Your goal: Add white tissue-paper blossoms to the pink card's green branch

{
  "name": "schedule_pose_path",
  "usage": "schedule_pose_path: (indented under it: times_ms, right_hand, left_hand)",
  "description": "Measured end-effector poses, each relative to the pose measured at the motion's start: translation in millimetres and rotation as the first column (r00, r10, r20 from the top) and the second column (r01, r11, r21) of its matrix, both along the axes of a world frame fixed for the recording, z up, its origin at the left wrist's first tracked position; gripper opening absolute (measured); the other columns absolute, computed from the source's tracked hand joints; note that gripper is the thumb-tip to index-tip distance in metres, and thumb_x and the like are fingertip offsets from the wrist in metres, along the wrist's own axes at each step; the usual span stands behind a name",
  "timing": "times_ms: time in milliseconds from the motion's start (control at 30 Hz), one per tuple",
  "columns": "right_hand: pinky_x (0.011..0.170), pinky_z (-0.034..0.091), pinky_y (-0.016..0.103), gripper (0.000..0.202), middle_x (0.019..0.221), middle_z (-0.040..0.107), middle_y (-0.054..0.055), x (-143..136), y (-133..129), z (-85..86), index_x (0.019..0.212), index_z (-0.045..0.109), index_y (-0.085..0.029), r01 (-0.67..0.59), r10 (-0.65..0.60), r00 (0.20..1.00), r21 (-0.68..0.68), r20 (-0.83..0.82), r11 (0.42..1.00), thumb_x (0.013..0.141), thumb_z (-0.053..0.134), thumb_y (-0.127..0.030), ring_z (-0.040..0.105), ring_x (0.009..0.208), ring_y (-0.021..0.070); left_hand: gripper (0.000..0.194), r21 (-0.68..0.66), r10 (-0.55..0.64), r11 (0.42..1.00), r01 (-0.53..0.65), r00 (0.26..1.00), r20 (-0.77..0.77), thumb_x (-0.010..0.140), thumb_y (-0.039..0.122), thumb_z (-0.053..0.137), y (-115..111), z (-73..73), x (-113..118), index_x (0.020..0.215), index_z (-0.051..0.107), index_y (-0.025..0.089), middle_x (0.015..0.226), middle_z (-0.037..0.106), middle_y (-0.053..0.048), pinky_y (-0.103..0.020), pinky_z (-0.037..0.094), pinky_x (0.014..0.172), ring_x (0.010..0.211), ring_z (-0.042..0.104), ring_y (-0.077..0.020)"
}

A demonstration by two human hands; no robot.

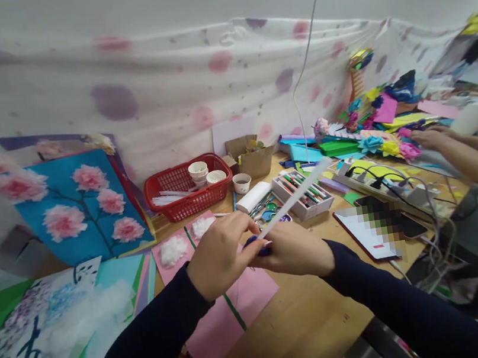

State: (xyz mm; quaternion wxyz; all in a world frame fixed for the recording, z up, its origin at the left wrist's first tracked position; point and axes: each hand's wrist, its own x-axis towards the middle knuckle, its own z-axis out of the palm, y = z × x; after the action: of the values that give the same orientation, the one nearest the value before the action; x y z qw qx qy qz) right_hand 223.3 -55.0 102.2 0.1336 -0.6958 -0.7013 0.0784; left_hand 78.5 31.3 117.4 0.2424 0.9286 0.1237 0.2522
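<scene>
My left hand [223, 256] and my right hand [297, 249] meet over the pink sheet [254, 296]. Between them is a dark blue tool [264, 250], mostly hidden by my fingers. A long translucent white stick, like a glue stick [293, 198], slants from it up to the right. My left fingers are closed at the stick's lower end, against the tool. The right hand is curled round the blue tool. On the pink sheet are white cotton tufts [174, 251] and a green stem line [234, 312].
A red basket [176, 209] holds paper cups and white sticks. Behind my hands stand a box of markers [310, 207] and another paper cup [242, 183]. A blue flower picture [77, 212] leans left. Phones, a power strip [383, 184] and another person's arms [477, 149] are right.
</scene>
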Motion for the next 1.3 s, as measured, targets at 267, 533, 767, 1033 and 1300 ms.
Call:
schedule_pose_path:
  times_ms: [267,533,767,1033,1300]
  right_hand:
    - [0.063,0.043,0.025,0.026,0.086,0.073,0.002,15,-2,-9.8,0.100,0.072,-0.025,-0.122,0.068,0.932,-0.131,-0.356,0.984,0.088,0.055,-0.040,0.062,0.072,0.0149]
    - [0.049,0.041,0.023,0.033,0.059,0.062,-0.001,20,-10,-27.5,0.097,0.073,-0.021,-0.045,-0.040,0.905,-0.189,-0.423,0.981,0.089,0.050,-0.044,0.052,0.051,0.0113]
    - [0.045,0.036,0.022,0.034,0.055,0.055,-0.002,13,-3,-48.9,0.080,0.068,-0.017,0.057,-0.160,0.907,-0.264,-0.390,0.963,0.087,0.052,-0.046,0.047,0.049,0.0104]
    - [0.044,0.035,0.023,0.037,0.052,0.050,-0.002,5,9,-59.1,0.063,0.055,-0.018,0.112,-0.213,0.898,-0.269,-0.384,0.957,0.083,0.054,-0.048,0.047,0.047,0.0110]
    - [0.042,0.039,0.023,0.035,0.054,0.055,0.000,5,13,-63.5,0.067,0.059,-0.018,0.114,-0.222,0.892,-0.280,-0.394,0.953,0.083,0.053,-0.048,0.053,0.048,0.0132]
  left_hand:
    - [0.010,-0.110,0.085,0.990,-0.086,0.996,-0.015,0.089,0.014,0.047,-18,-45.2,-71,0.092,0.056,0.019,0.088,0.064,-0.002,-0.029,0.049,0.075,0.084,0.061,-0.0157]
    - [0.033,0.132,-0.032,0.990,0.052,0.988,-0.149,0.093,0.023,0.045,-47,-127.2,-120,0.126,0.053,0.019,0.123,0.064,-0.006,-0.033,0.049,0.095,0.113,0.058,-0.0194]
    - [0.033,0.264,-0.018,0.962,0.065,0.984,-0.178,0.091,0.019,0.050,-46,-146.5,-126,0.123,0.057,0.016,0.127,0.062,-0.005,-0.030,0.046,0.099,0.114,0.058,-0.0182]
    - [0.037,0.190,-0.028,0.979,0.070,0.976,-0.215,0.087,0.010,0.049,-45,-143.5,-125,0.123,0.057,0.017,0.129,0.061,-0.003,-0.031,0.046,0.099,0.118,0.056,-0.0184]
    - [0.043,0.106,-0.027,0.993,0.048,0.980,-0.198,0.085,0.007,0.049,-49,-151.0,-127,0.127,0.053,0.017,0.132,0.058,-0.004,-0.033,0.042,0.104,0.121,0.053,-0.0190]
